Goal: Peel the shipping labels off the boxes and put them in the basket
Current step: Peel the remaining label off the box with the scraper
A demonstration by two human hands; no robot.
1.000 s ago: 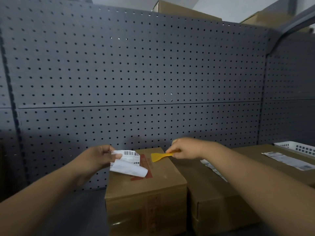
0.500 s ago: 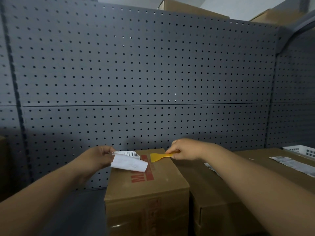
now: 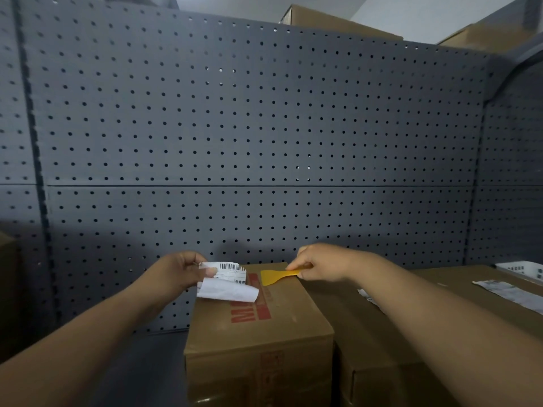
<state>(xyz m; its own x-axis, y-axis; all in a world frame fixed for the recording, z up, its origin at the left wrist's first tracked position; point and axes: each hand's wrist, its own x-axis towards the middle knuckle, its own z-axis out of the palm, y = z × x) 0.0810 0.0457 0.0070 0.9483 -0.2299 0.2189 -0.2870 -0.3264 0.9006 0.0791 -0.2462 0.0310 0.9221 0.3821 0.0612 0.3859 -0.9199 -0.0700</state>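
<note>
the left hand [image 3: 179, 273] pinches a curled white shipping label [image 3: 226, 282] between thumb and fingers, holding it at the far left corner of the small cardboard box [image 3: 258, 324]. the label's barcode end is up by the thumb and its blank underside folds over toward the box's red print; i cannot tell whether any edge is still stuck to the lid. the right hand [image 3: 320, 264] is closed on the handle of a yellow scraper [image 3: 277, 276], whose flat blade sits over the far edge of that same box. just right of the box stands a larger cardboard box [image 3: 411, 333], touching its side, with another label [image 3: 511, 292] lying flat on top. beyond that, far right of the small box, a corner of the white basket [image 3: 526, 268] shows. a grey pegboard wall [image 3: 249, 136] rises behind the box.
</note>
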